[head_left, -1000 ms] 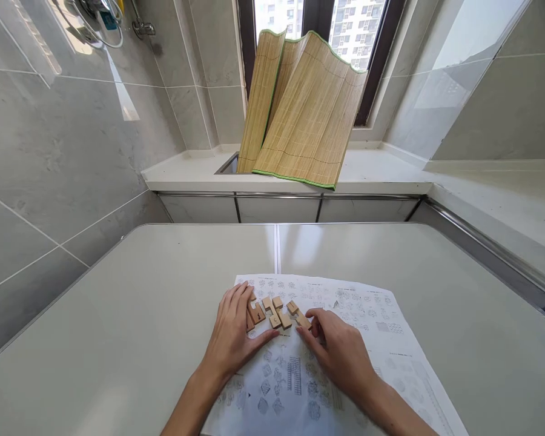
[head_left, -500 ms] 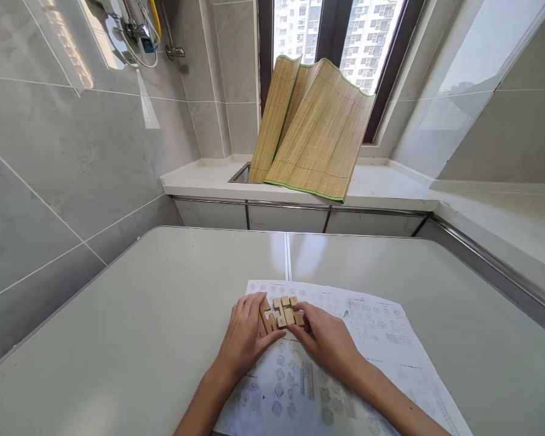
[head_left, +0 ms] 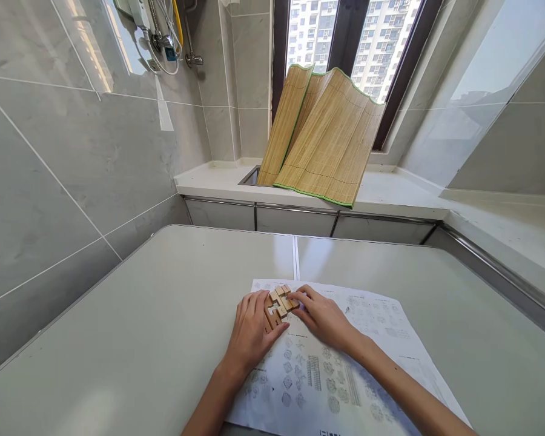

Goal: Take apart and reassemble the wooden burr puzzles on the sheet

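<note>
Several notched wooden puzzle pieces (head_left: 280, 301) lie side by side between my hands, over the upper left part of a printed sheet (head_left: 318, 369). My left hand (head_left: 253, 321) curls around their left side, fingertips at the far end and thumb at the near end. From the right, my right hand (head_left: 318, 313) pinches the edge of the group with thumb and fingers. Small dark marks show on some pieces. My fingers hide the outer ends of the group. Rows of small line drawings of shapes cover the sheet.
The sheet rests on a pale table (head_left: 131, 327) with a seam down its middle. Behind it, a bamboo mat (head_left: 327, 139) leans on a white counter (head_left: 218, 181) before a window (head_left: 345, 36). Grey tiled walls (head_left: 72, 181) stand on the left and right.
The wooden pieces have turned counterclockwise, their right side now farther from me. My right hand moved up with them. The camera view has shifted slightly, so the background sits farther right.
</note>
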`<action>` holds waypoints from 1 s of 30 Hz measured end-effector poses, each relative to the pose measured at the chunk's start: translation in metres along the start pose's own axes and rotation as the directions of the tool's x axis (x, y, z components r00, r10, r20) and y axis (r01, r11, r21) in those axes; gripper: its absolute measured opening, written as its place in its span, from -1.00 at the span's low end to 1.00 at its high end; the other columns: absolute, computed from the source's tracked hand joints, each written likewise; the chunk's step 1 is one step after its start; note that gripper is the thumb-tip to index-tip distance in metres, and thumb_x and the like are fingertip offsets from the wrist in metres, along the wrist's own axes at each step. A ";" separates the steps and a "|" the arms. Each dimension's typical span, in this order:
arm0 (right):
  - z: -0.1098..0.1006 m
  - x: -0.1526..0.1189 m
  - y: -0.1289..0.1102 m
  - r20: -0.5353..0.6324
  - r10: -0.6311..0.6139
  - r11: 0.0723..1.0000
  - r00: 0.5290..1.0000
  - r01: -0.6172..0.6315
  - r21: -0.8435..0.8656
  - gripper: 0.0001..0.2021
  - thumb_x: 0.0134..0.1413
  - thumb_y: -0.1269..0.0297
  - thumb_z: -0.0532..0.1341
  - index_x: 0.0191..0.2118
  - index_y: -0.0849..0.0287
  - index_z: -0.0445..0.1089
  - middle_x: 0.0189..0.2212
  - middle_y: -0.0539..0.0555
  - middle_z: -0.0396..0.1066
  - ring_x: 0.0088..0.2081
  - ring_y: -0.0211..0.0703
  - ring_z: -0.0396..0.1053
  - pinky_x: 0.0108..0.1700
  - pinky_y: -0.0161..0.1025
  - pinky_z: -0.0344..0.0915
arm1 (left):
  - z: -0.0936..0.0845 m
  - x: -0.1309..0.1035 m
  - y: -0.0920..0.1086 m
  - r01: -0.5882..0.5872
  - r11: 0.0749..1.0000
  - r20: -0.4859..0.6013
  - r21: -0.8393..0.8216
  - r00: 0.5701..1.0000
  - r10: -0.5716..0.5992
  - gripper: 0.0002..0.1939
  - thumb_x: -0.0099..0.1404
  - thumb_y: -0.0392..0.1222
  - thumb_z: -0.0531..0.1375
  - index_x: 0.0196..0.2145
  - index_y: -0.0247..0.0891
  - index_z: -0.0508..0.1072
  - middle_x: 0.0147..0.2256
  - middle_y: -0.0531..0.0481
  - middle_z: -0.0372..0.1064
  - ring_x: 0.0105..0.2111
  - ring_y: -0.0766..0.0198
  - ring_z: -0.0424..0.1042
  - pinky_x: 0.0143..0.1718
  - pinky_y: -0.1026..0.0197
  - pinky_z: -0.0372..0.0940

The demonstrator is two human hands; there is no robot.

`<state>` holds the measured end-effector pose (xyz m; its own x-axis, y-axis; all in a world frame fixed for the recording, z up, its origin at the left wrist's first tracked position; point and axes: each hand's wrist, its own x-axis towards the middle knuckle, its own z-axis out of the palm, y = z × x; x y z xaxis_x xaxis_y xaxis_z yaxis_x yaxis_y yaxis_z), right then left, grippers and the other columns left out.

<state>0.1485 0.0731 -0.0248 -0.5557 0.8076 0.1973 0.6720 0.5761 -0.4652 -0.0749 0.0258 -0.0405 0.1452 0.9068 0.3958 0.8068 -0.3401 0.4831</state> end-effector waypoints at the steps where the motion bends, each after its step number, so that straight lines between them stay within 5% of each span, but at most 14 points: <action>1: -0.001 -0.002 0.000 -0.007 0.006 1.000 1.000 -0.006 0.026 -0.69 0.42 0.30 0.09 0.20 -0.04 0.31 0.09 0.10 0.42 -0.15 -0.08 0.52 -0.17 -0.15 0.43 | 0.000 -0.001 0.000 -0.003 1.000 -0.004 0.004 1.000 0.003 -0.33 0.29 0.02 0.37 0.26 -0.12 0.24 0.17 -0.21 0.38 0.19 -0.14 0.35 0.19 -0.21 0.27; 9: -0.018 -0.056 0.019 -0.091 0.191 0.922 0.977 -0.147 0.357 -0.72 0.43 0.09 0.10 0.09 0.03 0.39 -0.06 0.13 0.50 -0.26 -0.09 0.48 -0.26 -0.16 0.45 | -0.005 0.001 0.004 0.033 0.999 0.000 -0.019 0.999 -0.033 -0.24 0.23 0.09 0.40 0.27 -0.14 0.25 0.22 -0.23 0.33 0.23 -0.19 0.30 0.23 -0.26 0.24; 16: -0.035 -0.106 0.049 -0.083 0.392 0.801 0.916 -0.295 0.521 -0.63 0.34 -0.11 0.16 -0.07 0.07 0.49 -0.44 0.03 0.47 -0.44 -0.10 0.41 -0.36 -0.17 0.42 | -0.025 0.025 -0.014 0.272 0.933 -0.134 -0.235 0.942 -0.309 -0.58 0.43 0.13 0.17 0.08 -0.19 0.44 0.07 -0.20 0.46 0.08 -0.02 0.46 0.12 -0.12 0.36; 23: -0.033 -0.121 0.055 -0.005 0.437 0.717 0.900 -0.345 0.606 -0.67 0.34 -0.07 0.18 -0.13 0.07 0.51 -0.47 -0.01 0.48 -0.45 -0.15 0.39 -0.33 -0.21 0.37 | -0.037 0.038 -0.039 0.345 0.900 -0.092 -0.265 0.921 -0.380 -0.55 0.40 0.18 0.14 -0.01 -0.22 0.49 -0.07 -0.15 0.57 -0.07 0.06 0.55 0.03 0.01 0.42; 30: -0.032 -0.122 0.053 -0.016 0.427 0.744 0.904 -0.341 0.574 -0.69 0.37 -0.01 0.15 -0.13 0.09 0.51 -0.47 -0.01 0.47 -0.48 -0.17 0.32 -0.36 -0.21 0.32 | -0.034 0.041 -0.033 0.413 0.877 -0.036 -0.247 0.900 -0.434 -0.58 0.35 0.19 0.18 -0.08 -0.20 0.52 -0.12 -0.10 0.59 -0.10 0.05 0.55 0.04 0.02 0.40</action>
<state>0.2677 0.0090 -0.0456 -0.2077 0.9782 -0.0062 0.4090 0.0811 -0.9089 -0.1149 0.0659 -0.0132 -0.2406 0.9547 0.1749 0.6260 0.0149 0.7797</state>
